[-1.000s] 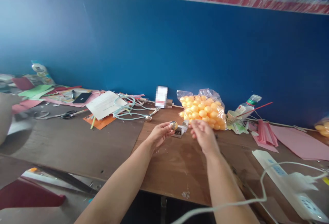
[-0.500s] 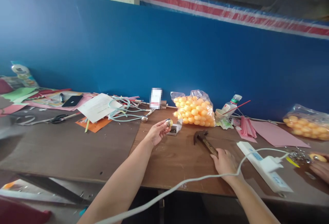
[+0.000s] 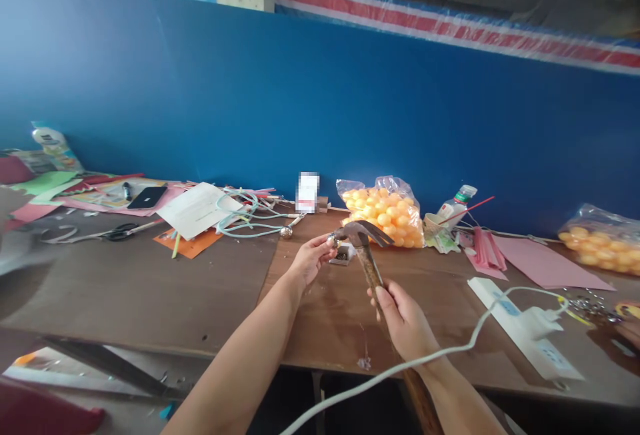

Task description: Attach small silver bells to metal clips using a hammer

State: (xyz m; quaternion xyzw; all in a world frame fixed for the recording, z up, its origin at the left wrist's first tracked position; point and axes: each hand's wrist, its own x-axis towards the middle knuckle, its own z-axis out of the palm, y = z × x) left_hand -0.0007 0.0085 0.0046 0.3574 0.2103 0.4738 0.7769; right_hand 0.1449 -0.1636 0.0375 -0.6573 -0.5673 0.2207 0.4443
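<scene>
My left hand (image 3: 311, 260) is raised over the brown table (image 3: 150, 288), fingers pinched on a small yellow ball with a metal cap (image 3: 332, 241). My right hand (image 3: 403, 318) is wrapped round the wooden handle of a claw hammer (image 3: 364, 238). The hammer's metal head sits right against the ball in my left fingers. Just behind them on the table lies a small open box of dark bits (image 3: 343, 255).
A clear bag of yellow balls (image 3: 385, 212) stands behind the hammer, with a plastic bottle (image 3: 455, 203) and pink paper (image 3: 540, 260) to its right. A white power strip (image 3: 520, 328) and its cable lie at right. Scissors (image 3: 120, 230), papers and cords lie at left. Another person's hand (image 3: 627, 332) shows at far right.
My right hand picked the hammer up off the table and swung its head up against the ball. My left hand stayed nearly still, holding the ball.
</scene>
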